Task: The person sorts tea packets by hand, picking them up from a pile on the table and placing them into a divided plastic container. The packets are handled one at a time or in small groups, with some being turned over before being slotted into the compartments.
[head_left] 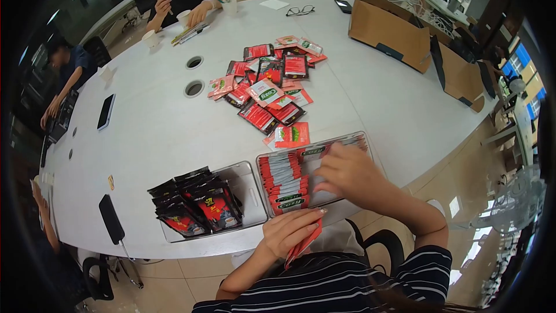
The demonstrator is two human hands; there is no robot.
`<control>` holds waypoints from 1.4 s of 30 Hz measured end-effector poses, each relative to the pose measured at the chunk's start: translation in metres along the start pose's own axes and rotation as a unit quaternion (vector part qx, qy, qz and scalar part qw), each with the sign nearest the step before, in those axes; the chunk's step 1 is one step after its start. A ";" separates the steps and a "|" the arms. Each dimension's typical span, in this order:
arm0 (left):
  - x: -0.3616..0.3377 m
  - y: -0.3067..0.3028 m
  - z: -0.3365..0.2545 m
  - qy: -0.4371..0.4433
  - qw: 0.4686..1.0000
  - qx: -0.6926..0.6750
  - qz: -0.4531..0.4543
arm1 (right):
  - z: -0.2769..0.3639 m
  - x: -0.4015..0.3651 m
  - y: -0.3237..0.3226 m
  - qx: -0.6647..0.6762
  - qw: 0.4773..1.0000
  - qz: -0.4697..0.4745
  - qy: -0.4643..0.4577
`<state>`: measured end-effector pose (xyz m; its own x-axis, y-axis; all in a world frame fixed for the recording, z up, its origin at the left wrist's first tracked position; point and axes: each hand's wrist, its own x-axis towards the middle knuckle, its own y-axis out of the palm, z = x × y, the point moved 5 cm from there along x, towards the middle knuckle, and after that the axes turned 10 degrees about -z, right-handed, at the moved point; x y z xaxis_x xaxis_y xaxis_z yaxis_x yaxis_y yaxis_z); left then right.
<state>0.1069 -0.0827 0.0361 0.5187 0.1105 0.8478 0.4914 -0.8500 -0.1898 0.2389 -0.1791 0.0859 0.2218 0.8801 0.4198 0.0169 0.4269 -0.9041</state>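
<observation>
My left hand [291,233] is closed around a small stack of red sachets [304,246] at the table's front edge. Over the right part of a clear tray [343,197], my right hand [347,175] has its thumb and fingers apart, with nothing visible between them. In that tray stand rows of red and white Cozy sachets [282,175], packed on edge at the left and along the back. My right hand hides part of the back row. Left of it, another clear tray [250,188] holds black and red coffee packets [200,203].
Beyond the trays lies a loose pile of mixed sachets [267,84]. An open cardboard box [391,35] stands at the back right, near eyeglasses [300,10]. Phones [106,111] and paper cups [150,39] are at the left. Other people sit around the table.
</observation>
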 end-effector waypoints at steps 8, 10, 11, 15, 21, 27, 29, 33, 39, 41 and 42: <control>0.001 0.004 -0.001 -0.003 0.998 0.040 -0.044 | 0.009 0.008 0.034 0.000 0.996 0.040 -0.079; -0.002 0.005 -0.002 -0.014 0.999 0.036 -0.036 | 0.010 0.006 0.033 0.017 0.996 0.046 -0.072; -0.007 0.003 0.000 -0.019 0.999 0.028 -0.024 | 0.009 0.005 0.030 0.031 0.997 0.045 -0.061; -0.010 0.004 0.004 -0.011 0.999 0.019 -0.039 | 0.005 0.001 0.024 0.035 0.998 0.038 -0.042; -0.012 0.002 0.001 -0.023 0.994 0.036 -0.102 | 0.009 -0.002 0.007 0.020 0.997 0.020 -0.078; -0.002 0.004 -0.008 -0.315 0.948 0.017 -0.036 | 0.019 -0.007 -0.056 0.177 0.963 -0.196 -0.044; 0.004 0.010 -0.008 -0.350 0.937 -0.015 -0.014 | 0.028 -0.007 -0.060 0.198 0.961 -0.179 -0.077; -0.025 0.022 0.014 -0.384 0.908 -0.168 -0.017 | 0.021 -0.011 -0.047 0.288 0.948 -0.123 -0.052; -0.013 0.030 -0.002 -0.551 0.791 -0.267 0.007 | 0.001 -0.019 -0.047 0.306 0.939 -0.149 0.055; -0.011 0.032 0.005 -0.475 0.855 -0.207 -0.008 | -0.005 -0.023 -0.052 0.306 0.929 -0.176 0.113; -0.007 0.032 0.007 -0.431 0.885 -0.177 -0.015 | -0.009 -0.027 -0.055 0.298 0.922 -0.212 0.126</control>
<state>0.1239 -0.1073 0.0208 0.9249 0.3576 0.1290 0.3428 -0.9312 0.1237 0.2405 -0.2284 0.1238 0.5385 0.5639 0.6261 -0.3678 0.8259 -0.4274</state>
